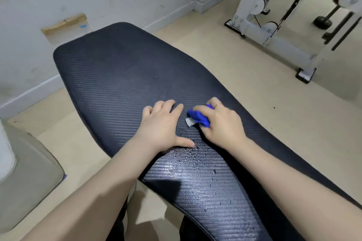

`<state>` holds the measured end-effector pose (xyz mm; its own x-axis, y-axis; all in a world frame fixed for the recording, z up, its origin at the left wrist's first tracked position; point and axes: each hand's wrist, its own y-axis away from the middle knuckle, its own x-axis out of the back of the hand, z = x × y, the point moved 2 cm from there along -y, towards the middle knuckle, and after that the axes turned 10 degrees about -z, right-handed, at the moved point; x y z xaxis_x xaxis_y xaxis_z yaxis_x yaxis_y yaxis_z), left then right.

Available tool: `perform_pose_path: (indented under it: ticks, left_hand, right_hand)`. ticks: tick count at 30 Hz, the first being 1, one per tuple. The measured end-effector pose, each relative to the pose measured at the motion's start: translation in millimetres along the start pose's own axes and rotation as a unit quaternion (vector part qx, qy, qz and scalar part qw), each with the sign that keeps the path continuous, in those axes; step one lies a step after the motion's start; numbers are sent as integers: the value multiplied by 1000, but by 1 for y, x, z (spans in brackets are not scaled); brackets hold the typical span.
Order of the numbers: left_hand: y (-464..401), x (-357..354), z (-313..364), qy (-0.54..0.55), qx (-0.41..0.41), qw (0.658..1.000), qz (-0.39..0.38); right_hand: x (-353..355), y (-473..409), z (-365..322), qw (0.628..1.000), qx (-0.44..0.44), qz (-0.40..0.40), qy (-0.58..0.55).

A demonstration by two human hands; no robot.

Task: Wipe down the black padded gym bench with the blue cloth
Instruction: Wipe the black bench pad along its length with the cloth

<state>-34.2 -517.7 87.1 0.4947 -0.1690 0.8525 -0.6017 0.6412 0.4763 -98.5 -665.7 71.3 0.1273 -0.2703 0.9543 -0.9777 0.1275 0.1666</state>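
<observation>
In the head view the right hand (221, 121) is closed around the bunched cloth (198, 117), pressing it onto the bench (109, 68) near mid-length, likely so a thick wad bears down on the textured pad. Just left of the cloth, the left hand (162, 125) lies flat with fingers spread, holding nothing, probably as a brace. Droplets (195, 152) bead the pad nearer the person than the cloth; the far end looks drier, though glare makes that uncertain.

Soft, even light overhead; glare shines on my near bench pad (195, 178), where my shadow falls. Far edges bend with wide-angle distortion, and everything looks slightly soft.
</observation>
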Motion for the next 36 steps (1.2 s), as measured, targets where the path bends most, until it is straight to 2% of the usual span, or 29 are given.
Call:
perform_pose_path:
  ticks: [3,8,10,12,17,20,22,23,25,27,29,33,36]
  left_hand:
    - [-8,6,3,-36,-9,999,5]
    - [-9,4,4,-85,-11,996,-9]
    - [-9,2,4,-96,-16,995,-7]
    - [-9,2,2,-92,-27,995,-7]
    - [-10,5,-5,-77,-40,996,23]
    - [-10,4,-10,-60,-42,997,29]
    - [-5,2,-15,-28,-55,998,13]
    - [0,1,-19,-6,-63,998,8]
    - [13,0,-30,34,-65,997,21]
    - [27,-2,-41,55,-39,997,42]
    - [37,-4,-53,60,6,997,51]
    - [54,-9,-68,92,93,991,40]
    - [70,-14,-77,128,129,982,41]
  right_hand:
    - [3,7,11,1000,9,-12,-8]
    - [14,-63,76,982,-172,73,-32]
    - [14,-70,81,976,-197,85,-40]
    - [10,-56,67,979,-187,79,-35]
    - [-1,-4,7,997,-64,36,-4]
    - [2,-6,7,999,-35,5,-6]
    - [6,-32,20,998,-56,31,-9]
    - [8,-49,26,994,-94,49,-19]
    - [13,-80,25,982,-169,74,-40]
    - [11,-94,6,979,-184,75,-33]
    - [3,-87,-28,988,-145,53,-19]
    - [-20,-45,-106,1000,7,-27,6]
    - [-22,-30,-119,993,93,-73,10]
